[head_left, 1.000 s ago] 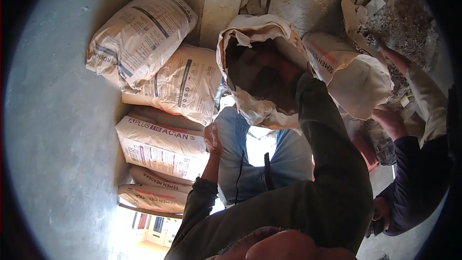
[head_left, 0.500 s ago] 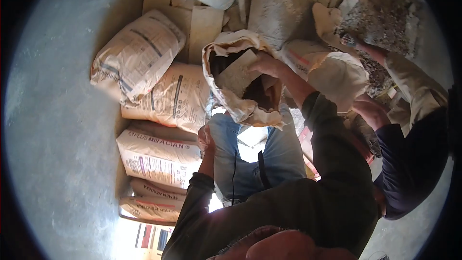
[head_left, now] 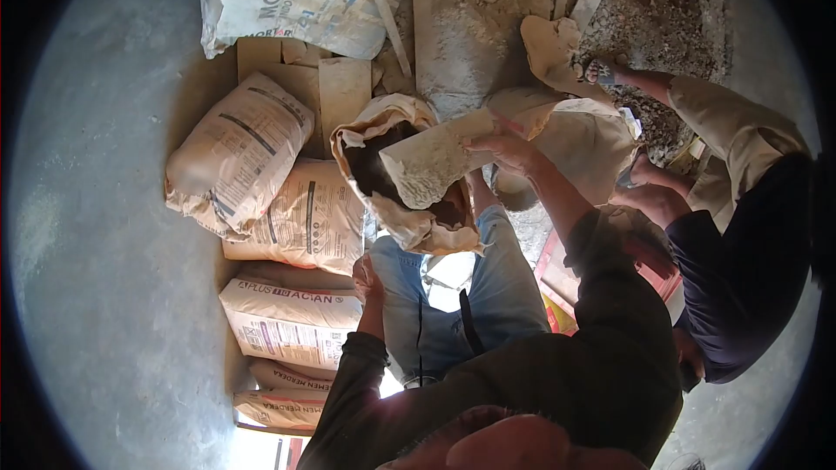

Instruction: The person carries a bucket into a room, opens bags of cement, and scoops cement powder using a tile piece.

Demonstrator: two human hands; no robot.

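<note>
My right hand (head_left: 509,152) grips one end of a flat, pale rectangular piece of board (head_left: 444,144). A heap of grey powder (head_left: 416,178) lies on its far end, over the mouth of an open paper sack (head_left: 387,222). The sack stands between my knees with its rim rolled and crumpled; its inside is mostly dark. Beside my left knee, my left hand (head_left: 367,279) is closed in a fist, with nothing seen sticking out of it. To the right of the open sack, a second opened sack (head_left: 585,141) stands in front of a co-worker.
Full cement sacks (head_left: 292,213) are stacked at left, and a white mortar bag (head_left: 292,0) lies at the back. A dusty board (head_left: 482,17) and rubble (head_left: 653,26) cover the floor beyond. The co-worker's hand (head_left: 653,200) is close on my right.
My right hand has raised the board piece from inside the sack to above its rim, with powder on it. The view has shifted, and my left hand stays by my knee.
</note>
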